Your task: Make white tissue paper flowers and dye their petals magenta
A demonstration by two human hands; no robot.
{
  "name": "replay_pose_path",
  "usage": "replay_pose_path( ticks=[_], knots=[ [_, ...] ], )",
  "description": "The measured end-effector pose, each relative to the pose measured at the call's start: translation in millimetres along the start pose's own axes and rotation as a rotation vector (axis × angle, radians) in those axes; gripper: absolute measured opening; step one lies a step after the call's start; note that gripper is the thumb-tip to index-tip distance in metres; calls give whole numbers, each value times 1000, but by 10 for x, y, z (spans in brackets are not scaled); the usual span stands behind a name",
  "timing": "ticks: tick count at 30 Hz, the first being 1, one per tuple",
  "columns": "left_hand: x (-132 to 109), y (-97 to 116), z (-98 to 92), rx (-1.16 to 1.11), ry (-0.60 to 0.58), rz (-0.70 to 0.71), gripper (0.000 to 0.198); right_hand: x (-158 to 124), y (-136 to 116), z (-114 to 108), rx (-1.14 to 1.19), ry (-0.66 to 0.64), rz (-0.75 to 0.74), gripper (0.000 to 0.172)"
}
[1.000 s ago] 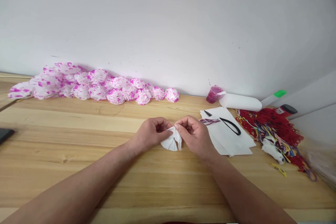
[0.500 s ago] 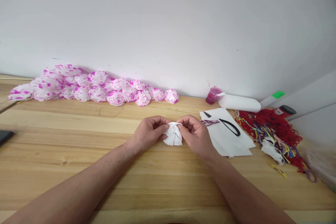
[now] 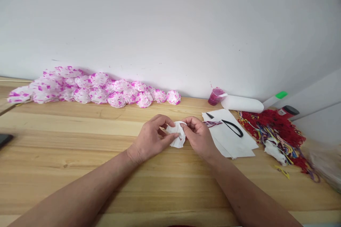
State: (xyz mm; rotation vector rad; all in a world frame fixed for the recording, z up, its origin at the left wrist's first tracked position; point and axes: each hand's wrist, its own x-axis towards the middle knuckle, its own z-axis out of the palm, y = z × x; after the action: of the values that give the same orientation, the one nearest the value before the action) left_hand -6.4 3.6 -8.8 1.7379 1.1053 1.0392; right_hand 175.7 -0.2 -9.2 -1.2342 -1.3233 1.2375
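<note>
Crumpled white paper [image 3: 179, 143] was over counter [image 3: 160, 188], between left hand [image 3: 151, 135] and right hand [image 3: 200, 137]. Right fingers pinched its edge. Left thumb lay on paper, forefinger apart from thumb; whether they gripped, could not tell. Beside right hand, white sheets [image 3: 238, 146]. Behind, pink-spotted flowers [image 3: 117, 99] along wall [image 3: 149, 25].
</note>
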Motion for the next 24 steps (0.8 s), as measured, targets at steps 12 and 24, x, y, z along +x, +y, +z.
replay_pose_path(
  ticks=[12, 24],
  knots=[
    [-2, 34, -32, -35, -122, -15, 7, 37, 54, -65, -163, 96, -111, 13],
    [42, -102, 40, -168, -33, -187, 28, -11, 23, -41, -209, 106, -152, 11]
  ],
)
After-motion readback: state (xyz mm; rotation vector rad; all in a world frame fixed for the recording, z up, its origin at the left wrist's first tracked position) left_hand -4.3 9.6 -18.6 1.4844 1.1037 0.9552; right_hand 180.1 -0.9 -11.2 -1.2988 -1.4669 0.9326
